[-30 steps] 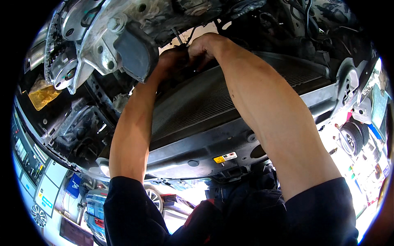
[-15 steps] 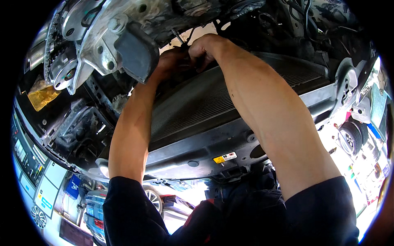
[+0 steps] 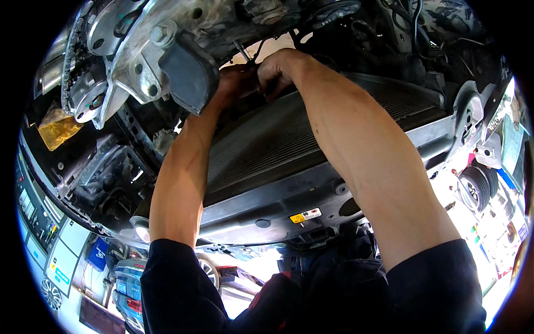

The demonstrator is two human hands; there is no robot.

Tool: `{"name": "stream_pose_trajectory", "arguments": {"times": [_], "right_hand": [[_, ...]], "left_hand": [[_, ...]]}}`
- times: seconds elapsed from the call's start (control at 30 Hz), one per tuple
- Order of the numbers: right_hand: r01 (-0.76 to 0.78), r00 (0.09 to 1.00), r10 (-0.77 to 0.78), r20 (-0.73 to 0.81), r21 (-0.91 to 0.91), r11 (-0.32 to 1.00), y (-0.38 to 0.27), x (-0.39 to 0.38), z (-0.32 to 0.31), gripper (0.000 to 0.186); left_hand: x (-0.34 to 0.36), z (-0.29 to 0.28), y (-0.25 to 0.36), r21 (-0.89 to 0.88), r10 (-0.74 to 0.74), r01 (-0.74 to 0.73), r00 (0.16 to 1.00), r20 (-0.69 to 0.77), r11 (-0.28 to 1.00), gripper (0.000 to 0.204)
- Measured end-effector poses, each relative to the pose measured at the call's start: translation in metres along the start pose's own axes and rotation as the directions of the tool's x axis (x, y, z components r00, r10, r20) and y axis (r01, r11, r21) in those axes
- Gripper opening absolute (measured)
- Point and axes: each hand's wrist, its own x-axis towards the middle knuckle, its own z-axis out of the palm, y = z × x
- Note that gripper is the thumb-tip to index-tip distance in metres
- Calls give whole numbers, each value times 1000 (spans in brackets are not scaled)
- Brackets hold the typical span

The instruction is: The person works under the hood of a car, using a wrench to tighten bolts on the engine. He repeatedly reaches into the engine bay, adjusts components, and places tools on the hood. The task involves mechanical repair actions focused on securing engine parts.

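Note:
Both my arms reach up into the engine bay of a car, over the dark finned radiator [image 3: 261, 158]. My right hand [image 3: 280, 68] is bent at the wrist with its fingers curled down. Whatever those fingers hold is hidden in shadow. Close beside it on the left is my left hand [image 3: 239, 83], dim and partly behind a black plastic-looking block [image 3: 192, 72]; its fingers do not show clearly. A thin metal rod [image 3: 242, 51] and a dark cable stand just beyond the two hands.
Left of my arms hangs a metal bracket [image 3: 146, 58] with a bolt, beside a chain-edged pulley [image 3: 89, 94]. A grey crossmember [image 3: 250, 220] with a yellow label runs below the radiator. Beyond are a parked blue car [image 3: 130, 289] and stacked tires [image 3: 475, 186].
My left forearm has shifted slightly to the right and turned a little. My right hand stays in nearly the same place, its fingers still curled.

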Motion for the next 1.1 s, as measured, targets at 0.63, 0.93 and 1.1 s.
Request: {"name": "stream_pose_trajectory", "arguments": {"times": [0.63,0.93,1.1], "right_hand": [[45,999,-45,-12,4,999,-1,-8,10,36],[210,840,-497,-218,-714,668,-12,-63,13,32],[549,87,-941,-328,-772,320,28,-208,48,31]], "left_hand": [[0,10,2,-8,-49,49,994,-101,999,35],[12,-50,-24,996,434,-85,897,85,-19,30],[19,-16,14,853,413,-187,910,-36,487,31]]}}
